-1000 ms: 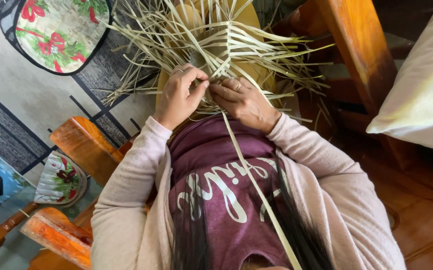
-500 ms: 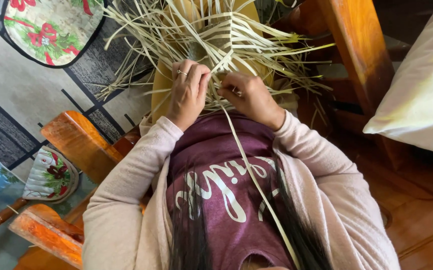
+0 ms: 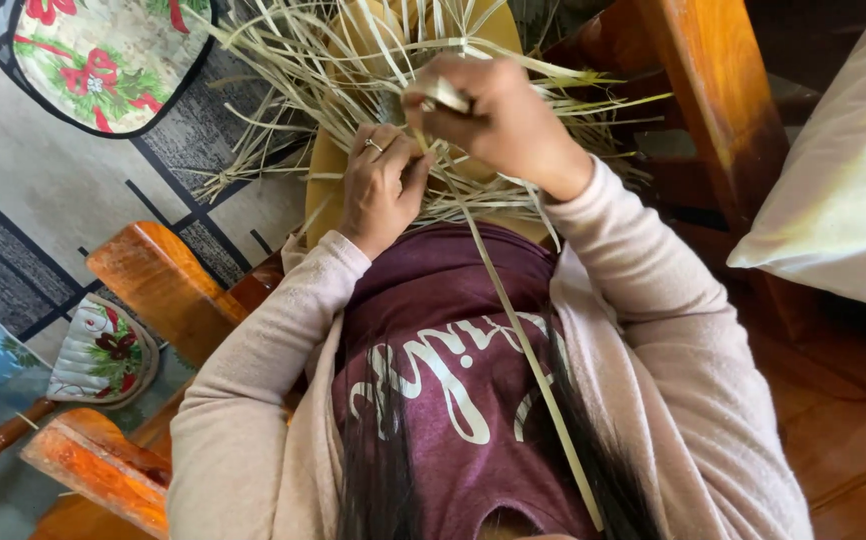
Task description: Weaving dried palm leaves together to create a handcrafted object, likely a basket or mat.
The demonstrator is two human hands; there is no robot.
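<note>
I saw the woven palm-leaf piece (image 3: 408,120) spread over the lap at top centre of the frame, its loose strips fanning toward the upper left and right. Since half a second before, the right hand (image 3: 498,120) had lifted from the near edge of the weave up to top centre, pinching a pale strip end, which I read as pulling a strand through. The long strip (image 3: 528,365) ran diagonally, its axis from upper centre down to the lower right across the maroon shirt (image 3: 433,330). The left hand (image 3: 381,185), fingers curled narrow, pressed the weave just below.
</note>
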